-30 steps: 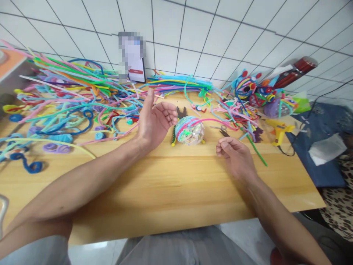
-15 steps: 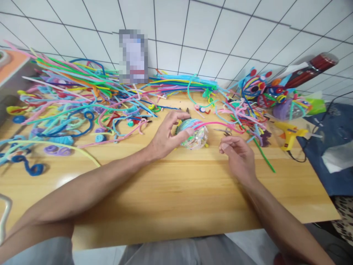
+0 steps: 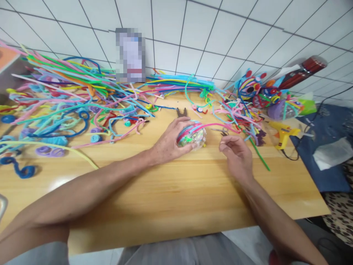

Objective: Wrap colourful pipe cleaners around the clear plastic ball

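My left hand [image 3: 172, 143] is wrapped around a clear, rounded plastic piece [image 3: 197, 138] with bands of coloured pipe cleaner over it. A pink pipe cleaner [image 3: 215, 125] arches from its top to the right. Further right, my right hand [image 3: 237, 152] is closed, thumb against curled fingers; whatever lies in the pinch, if anything, is too small to make out. Just beyond those fingertips are small scissors [image 3: 224, 132], partly hidden. Behind my left hand lie dark-handled pliers [image 3: 182, 112], their other end out of sight.
Heaps of loose pipe cleaners [image 3: 63, 106] cover the left of the wooden table [image 3: 165, 206]. A bundle of straight pipe cleaners [image 3: 179, 85] lies along the tiled wall. To the right are a yellow glue gun [image 3: 285, 134] with its cord, decorated figures [image 3: 249, 90] and a dark red cylinder [image 3: 306, 73].
My left hand has gone from resting loosely over the plastic piece to wrapping around its left side. The piece has turned slightly. My right hand stays nearly in place; the view has shifted a little.
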The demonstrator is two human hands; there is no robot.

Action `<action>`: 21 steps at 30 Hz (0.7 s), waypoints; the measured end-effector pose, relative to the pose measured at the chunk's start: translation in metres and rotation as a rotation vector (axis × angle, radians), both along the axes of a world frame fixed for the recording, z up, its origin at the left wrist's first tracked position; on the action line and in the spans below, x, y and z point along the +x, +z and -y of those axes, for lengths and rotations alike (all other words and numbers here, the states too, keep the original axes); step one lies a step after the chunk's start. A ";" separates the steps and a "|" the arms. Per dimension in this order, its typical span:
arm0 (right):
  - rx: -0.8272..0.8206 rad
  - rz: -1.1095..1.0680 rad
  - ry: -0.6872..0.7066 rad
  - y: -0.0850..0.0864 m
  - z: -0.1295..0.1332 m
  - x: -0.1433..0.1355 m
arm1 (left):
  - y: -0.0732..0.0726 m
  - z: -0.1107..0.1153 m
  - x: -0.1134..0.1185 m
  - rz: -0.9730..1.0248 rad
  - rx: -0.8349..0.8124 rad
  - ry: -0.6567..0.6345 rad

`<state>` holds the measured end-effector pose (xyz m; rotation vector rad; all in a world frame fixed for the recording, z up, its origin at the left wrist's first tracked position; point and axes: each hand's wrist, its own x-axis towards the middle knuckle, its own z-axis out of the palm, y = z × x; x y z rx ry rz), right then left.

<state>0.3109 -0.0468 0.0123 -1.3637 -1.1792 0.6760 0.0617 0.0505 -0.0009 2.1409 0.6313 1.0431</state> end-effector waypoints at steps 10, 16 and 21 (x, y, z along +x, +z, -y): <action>0.049 0.113 -0.049 0.015 0.006 0.005 | -0.006 -0.004 0.000 0.024 0.034 0.014; 0.012 0.252 -0.124 0.024 0.010 0.030 | -0.007 -0.004 0.000 0.003 0.077 0.019; -0.086 0.465 -0.157 0.013 0.021 0.056 | -0.008 -0.004 0.000 -0.013 0.119 0.041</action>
